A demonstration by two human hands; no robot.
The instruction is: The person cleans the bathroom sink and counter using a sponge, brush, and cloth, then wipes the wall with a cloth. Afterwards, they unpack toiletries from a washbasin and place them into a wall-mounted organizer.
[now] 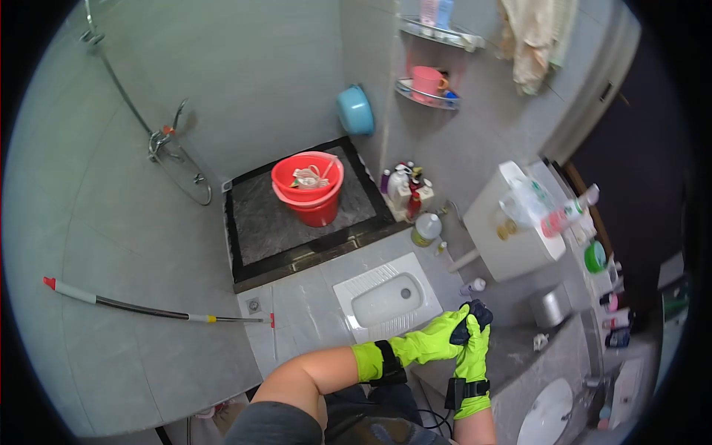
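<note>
Both hands wear bright yellow-green rubber gloves with black straps at the wrists. My left hand (443, 337) reaches across from the left, its fingers closed on a bunched dark cloth (480, 314). Close beside it, my right hand (475, 343) comes up from below and is wrapped around the same cloth. The gloves hide part of the cloth. Both hands are above the corner of a grey countertop (508, 352), to the right of a white squat toilet (389, 297).
Red buckets (308, 189) stand on a dark, raised shower floor. A squeegee (159, 307) leans at the left. Several bottles (404, 185) line the wall corner, and a jug (426, 230) stands near the toilet. At right are a white cistern (504, 237) and a sink (545, 415).
</note>
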